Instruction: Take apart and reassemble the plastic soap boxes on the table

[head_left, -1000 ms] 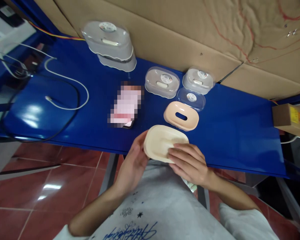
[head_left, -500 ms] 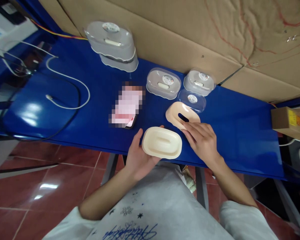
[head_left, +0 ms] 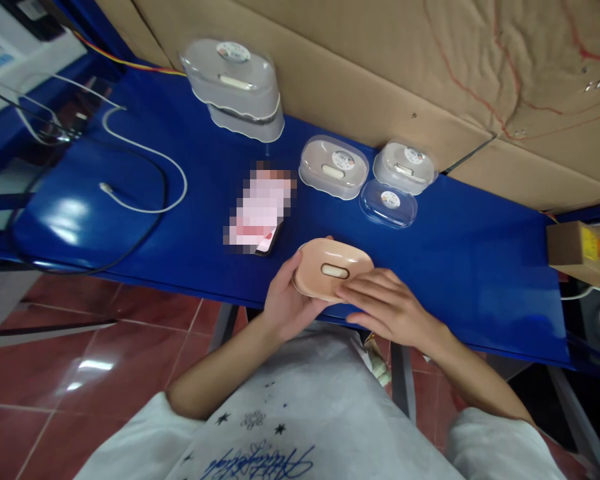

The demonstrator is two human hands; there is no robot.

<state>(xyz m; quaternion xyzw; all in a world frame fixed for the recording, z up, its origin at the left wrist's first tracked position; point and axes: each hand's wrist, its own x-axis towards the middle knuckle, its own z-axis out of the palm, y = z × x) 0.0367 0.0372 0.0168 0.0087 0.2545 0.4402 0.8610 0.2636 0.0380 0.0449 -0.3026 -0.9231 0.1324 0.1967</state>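
A peach oval soap-dish piece point(head_left: 330, 268) with a slot in its middle now sits over the cream oval piece, which shows through the slot. Both are held just above the front edge of the blue table point(head_left: 460, 267). My left hand point(head_left: 286, 303) cups the stack from below and from the left, fingers curled round its rim. My right hand point(head_left: 387, 308) lies on the stack's right side, fingers pressed against the peach piece.
On the table behind stand a clear lid point(head_left: 387, 203), two small clear covered boxes point(head_left: 333, 167) point(head_left: 405, 166) and a larger stack of clear covers point(head_left: 237, 83). A blurred-out phone point(head_left: 260, 212) lies left of my hands; white cable point(head_left: 145, 177) loops at left. Cardboard point(head_left: 380, 60) backs the table; a carton point(head_left: 577, 253) sits right.
My right hand took the peach piece off the table and set it over the cream piece that my left hand held. Both hands now close round the stack.
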